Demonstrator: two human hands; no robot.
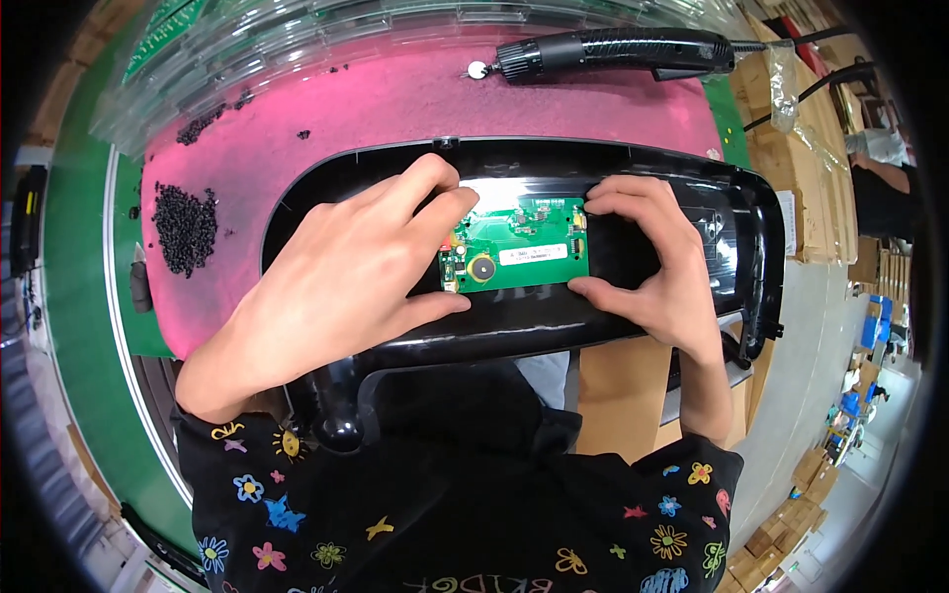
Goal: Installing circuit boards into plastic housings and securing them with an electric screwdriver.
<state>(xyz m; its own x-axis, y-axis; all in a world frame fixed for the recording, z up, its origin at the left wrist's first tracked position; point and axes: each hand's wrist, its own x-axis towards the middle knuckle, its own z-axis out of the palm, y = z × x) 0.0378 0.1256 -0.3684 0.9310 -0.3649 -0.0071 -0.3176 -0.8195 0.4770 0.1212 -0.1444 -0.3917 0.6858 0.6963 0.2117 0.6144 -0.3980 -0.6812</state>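
A green circuit board [534, 230] with a white label and a round black buzzer is held level over a glossy black plastic housing [633, 326]. My left hand [381, 242] grips the board's left end, thumb at the lower corner and fingers at the upper one. At the right end, my right hand [657, 257] pinches the corners between thumb and fingers. Under the board lies the open, hollow side of the housing; whether the board touches it I cannot tell. The housing rests on a pink mat [415, 99].
A black electric screwdriver [613, 54] lies along the mat's far edge. Small black screws [185, 229] sit in a heap at the left, with more scattered behind. Clear plastic trays [297, 44] are stacked at the back. Cardboard boxes [806, 198] stand on the right.
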